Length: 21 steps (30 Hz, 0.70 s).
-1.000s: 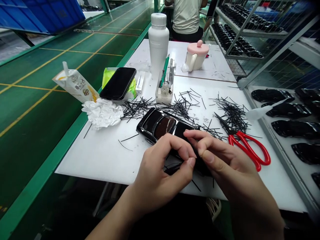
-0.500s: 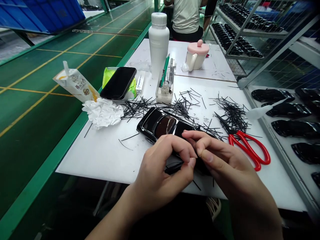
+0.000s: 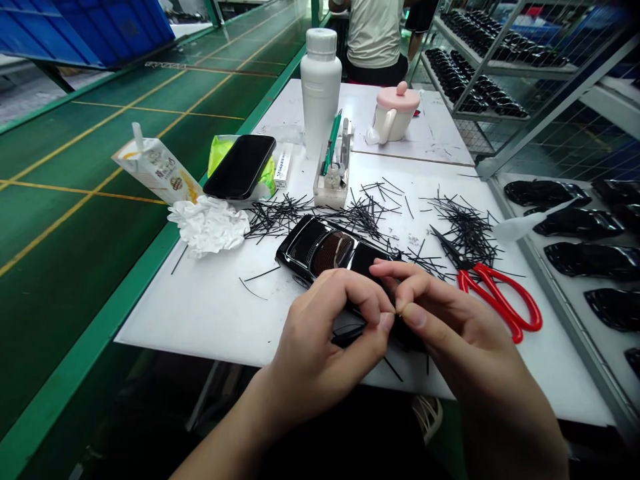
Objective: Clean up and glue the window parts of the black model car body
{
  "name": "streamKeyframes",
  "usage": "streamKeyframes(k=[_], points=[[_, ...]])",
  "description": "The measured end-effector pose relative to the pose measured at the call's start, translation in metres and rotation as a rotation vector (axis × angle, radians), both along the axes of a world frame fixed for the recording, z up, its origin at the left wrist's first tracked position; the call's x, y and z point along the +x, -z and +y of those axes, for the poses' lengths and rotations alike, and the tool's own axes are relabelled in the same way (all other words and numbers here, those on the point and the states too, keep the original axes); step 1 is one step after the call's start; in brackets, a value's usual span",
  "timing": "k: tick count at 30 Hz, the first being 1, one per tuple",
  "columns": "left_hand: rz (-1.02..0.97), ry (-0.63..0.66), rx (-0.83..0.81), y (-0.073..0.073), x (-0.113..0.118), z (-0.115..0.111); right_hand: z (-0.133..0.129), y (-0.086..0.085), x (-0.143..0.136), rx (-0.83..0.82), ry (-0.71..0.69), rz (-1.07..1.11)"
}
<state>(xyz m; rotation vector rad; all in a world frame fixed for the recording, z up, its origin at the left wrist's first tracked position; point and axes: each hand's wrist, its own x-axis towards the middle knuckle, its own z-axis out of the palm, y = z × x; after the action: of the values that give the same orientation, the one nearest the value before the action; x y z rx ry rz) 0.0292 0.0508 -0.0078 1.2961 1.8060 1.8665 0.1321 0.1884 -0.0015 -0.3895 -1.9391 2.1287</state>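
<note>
So we've got both forearms coming up from the bottom edge, wrists bent inward. Our left hand (image 3: 333, 333) sits around lower center, thumb and index pinched together. Our right hand (image 3: 460, 333) is just beside it, thumb against curled index, fingertips nearly meeting the left ones.

Beyond the table (image 3: 200, 320), more of a person's dark shorts (image 3: 421, 16) shows than before.
</note>
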Motion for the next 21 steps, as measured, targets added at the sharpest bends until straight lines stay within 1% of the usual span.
streamKeyframes(k=[11, 15, 21], points=[[0.011, -0.032, -0.026, -0.001, -0.001, -0.002, -0.009, -0.001, 0.009, 0.454, 0.219, 0.063], [0.003, -0.025, -0.034, -0.002, -0.002, -0.002, -0.01, -0.001, 0.009, 0.537, 0.221, 0.099], [0.014, -0.004, -0.034, -0.007, -0.001, -0.001, -0.012, -0.002, 0.007, 0.626, 0.253, 0.151]])
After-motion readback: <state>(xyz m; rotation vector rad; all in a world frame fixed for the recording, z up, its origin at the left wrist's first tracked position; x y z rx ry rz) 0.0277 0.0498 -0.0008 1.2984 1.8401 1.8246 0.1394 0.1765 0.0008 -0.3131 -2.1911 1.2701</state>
